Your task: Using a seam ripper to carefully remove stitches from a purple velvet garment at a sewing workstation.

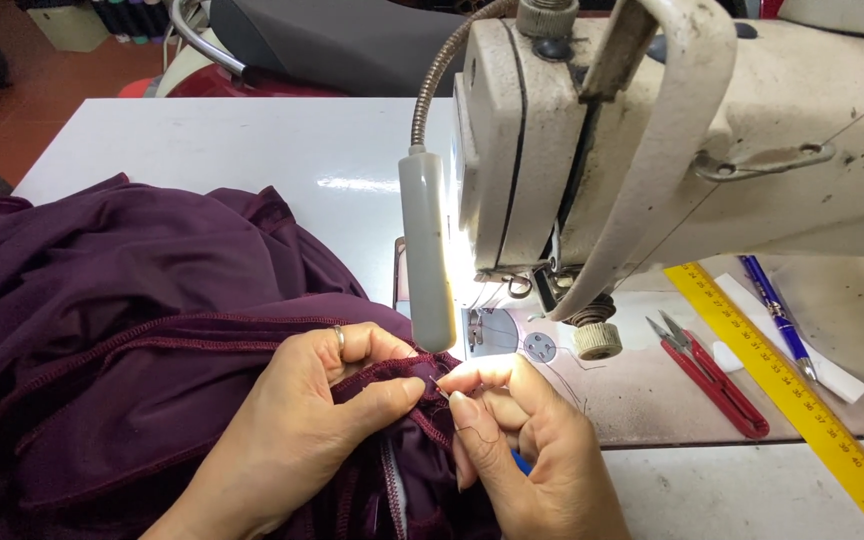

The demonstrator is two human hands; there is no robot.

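Observation:
Dark purple fabric [102, 330] with stitched seams lies heaped over the left of the white table [252, 150]. My left hand [322, 420], a ring on one finger, pinches a folded seam edge of this fabric. My right hand [522, 440] meets it thumb to thumb and grips the same edge, with a thin pin or thread end showing between the fingertips. Both hands sit just in front of the needle plate [537, 345] of a cream industrial sewing machine [672, 150]. Part of a zipper shows in the fabric below my hands.
A gooseneck lamp [425, 250] hangs lit beside the machine head. Red thread snips [712, 375], a yellow ruler [802, 400], a blue pen [777, 310] and a white chalk piece [728, 357] lie on the machine bed at the right. A chair stands beyond the table.

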